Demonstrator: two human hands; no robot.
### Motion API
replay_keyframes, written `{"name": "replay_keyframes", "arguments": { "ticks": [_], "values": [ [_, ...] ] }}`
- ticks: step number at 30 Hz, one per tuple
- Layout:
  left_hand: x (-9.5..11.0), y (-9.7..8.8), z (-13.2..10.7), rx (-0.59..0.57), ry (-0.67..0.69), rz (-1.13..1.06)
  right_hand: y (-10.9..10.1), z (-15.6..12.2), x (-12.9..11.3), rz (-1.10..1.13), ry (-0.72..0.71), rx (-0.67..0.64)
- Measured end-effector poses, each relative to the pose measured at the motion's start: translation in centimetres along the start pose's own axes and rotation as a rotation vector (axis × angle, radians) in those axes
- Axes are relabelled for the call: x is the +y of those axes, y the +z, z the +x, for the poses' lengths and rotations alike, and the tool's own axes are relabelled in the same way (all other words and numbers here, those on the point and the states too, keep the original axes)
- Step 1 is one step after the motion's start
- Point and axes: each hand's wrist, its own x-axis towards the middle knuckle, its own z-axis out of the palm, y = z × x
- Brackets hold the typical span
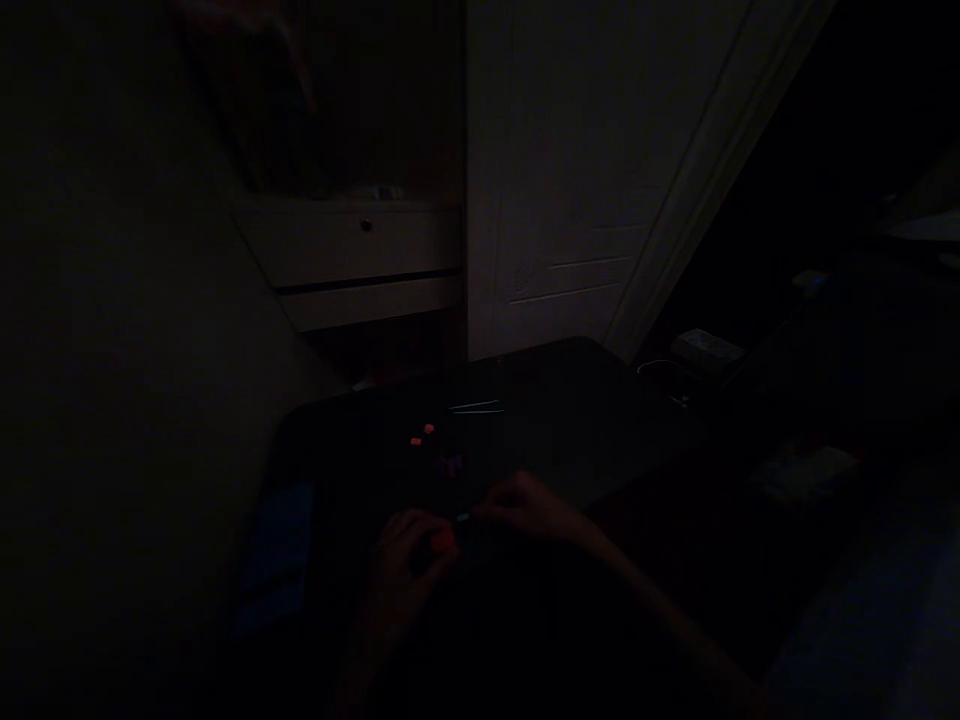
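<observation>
The picture is very dark. My left hand (405,555) is closed around a small red block-like object (443,540), its fingers wrapped about it. Close by on the right, my right hand (521,503) pinches a small, thin, pale-tipped piece (463,517) that points toward the red object; whether the two touch I cannot tell. Beyond the hands lies a dim purple cluster (451,464), too dark to make out. Two small orange-red pieces, a nearer one (415,441) and a farther one (429,428), rest on the dark table (555,400). Tweezers (476,408) lie behind them.
A blue flat object (276,550) is at the table's left side. Behind the table stand a drawer unit (337,245) and a pale door panel (555,180). A whitish box (706,348) sits beyond the right edge. A wall (135,350) borders the left.
</observation>
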Motion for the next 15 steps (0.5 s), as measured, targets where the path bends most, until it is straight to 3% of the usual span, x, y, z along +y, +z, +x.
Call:
{"name": "replay_keyframes", "arguments": {
  "ticks": [5, 10, 15],
  "values": [
    [0.4, -0.2, -0.2, 0.008, -0.061, -0.037, 0.9, -0.3, -0.3, 0.054, -0.035, -0.003],
    [0.2, -0.1, -0.1, 0.018, 0.008, -0.029, 1.2, -0.9, -0.7, -0.027, -0.024, 0.032],
    [0.0, -0.3, 0.1, 0.023, 0.008, -0.039, 2.4, -2.2, -0.4, -0.010, 0.004, 0.193]
  ]
}}
